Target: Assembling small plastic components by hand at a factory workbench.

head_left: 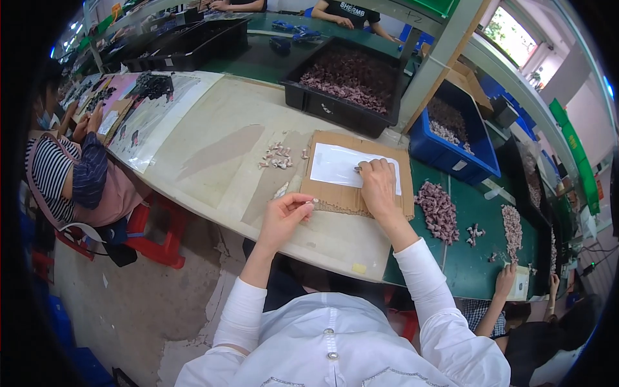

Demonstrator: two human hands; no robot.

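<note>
My left hand [281, 222] is closed in a pinch at the front edge of a cardboard piece [330, 138]. A small whitish part [314, 200] shows at its fingertips, too small to name further. On the cardboard lies a white sheet [332, 169]. Over the sheet's right half, my right hand [379, 184] has its fingers pressed together, and a tiny dark bit [358, 169] shows at their tips. Left of the cardboard, several small white and pinkish parts [277, 157] are scattered on the table. A heap of mauve parts [438, 213] lies to the right.
A black bin [338, 115] of mauve parts stands at the back, and a blue bin [451, 158] of parts at the right. Between them rises a post [445, 58]. Co-workers sit at far left, across the table and at lower right, where a co-worker's hand [506, 280] reaches in.
</note>
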